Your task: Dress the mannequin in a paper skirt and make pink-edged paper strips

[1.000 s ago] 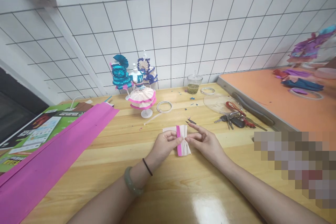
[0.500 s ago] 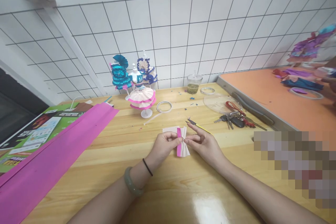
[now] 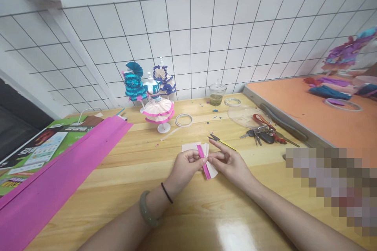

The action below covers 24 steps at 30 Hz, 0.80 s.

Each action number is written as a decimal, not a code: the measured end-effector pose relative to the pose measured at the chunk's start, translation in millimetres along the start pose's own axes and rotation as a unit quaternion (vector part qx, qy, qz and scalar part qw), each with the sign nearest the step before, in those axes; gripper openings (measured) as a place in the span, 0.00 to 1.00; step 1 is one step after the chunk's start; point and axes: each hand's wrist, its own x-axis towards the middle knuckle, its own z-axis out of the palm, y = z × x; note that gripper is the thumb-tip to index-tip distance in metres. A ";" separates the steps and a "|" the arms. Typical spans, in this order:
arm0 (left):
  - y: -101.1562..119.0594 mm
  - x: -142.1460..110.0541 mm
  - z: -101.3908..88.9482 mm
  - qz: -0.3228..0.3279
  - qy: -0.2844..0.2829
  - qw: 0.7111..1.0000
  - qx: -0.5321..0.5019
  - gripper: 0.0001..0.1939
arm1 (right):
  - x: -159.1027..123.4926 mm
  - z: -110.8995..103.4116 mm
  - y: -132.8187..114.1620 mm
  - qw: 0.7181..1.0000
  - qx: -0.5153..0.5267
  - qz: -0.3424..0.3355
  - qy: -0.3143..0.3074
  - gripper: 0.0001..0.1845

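Between my hands is a small piece of pleated crepe paper [image 3: 207, 171], cream with a bright pink band along one side. My left hand [image 3: 185, 168] pinches it at the middle with thumb and curled fingers. From the other side, the thumb and fingertips of my right hand [image 3: 232, 161] grip the cream part, with the index finger stretched out. A pale paper piece [image 3: 188, 147] shows just behind my left fingers. Beyond my right hand lies a dark-tipped tool with a yellow handle [image 3: 217, 139], partly hidden, apparently scissors.
Small mannequins in paper dresses [image 3: 159, 111] stand near the wall. A tape roll [image 3: 184, 120], a lidded cup [image 3: 218, 95] and keys [image 3: 259, 135] are on the table. Magenta paper [image 3: 70, 168] lies left. At right stands an orange-topped table [image 3: 285, 104] with coloured paper.
The pleated paper has tilted, its lower end swinging right, and the pink band looks narrower. Both hands keep their pinch in nearly the same place.
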 end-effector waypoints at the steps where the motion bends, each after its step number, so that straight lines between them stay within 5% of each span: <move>1: -0.3 0.3 -0.4 0.001 0.000 1.000 0.001 0.15 | 0.0 -0.1 0.0 1.000 0.003 -0.004 -0.004 0.42; 19: -0.5 1.4 -0.8 0.033 0.002 0.999 -0.012 0.12 | -2.6 1.9 3.3 0.999 -0.029 -0.034 -0.006 0.39; 24: -2.6 3.7 -2.7 0.031 0.028 0.999 -0.013 0.12 | -3.3 0.8 6.5 0.986 -0.111 -0.120 -0.022 0.34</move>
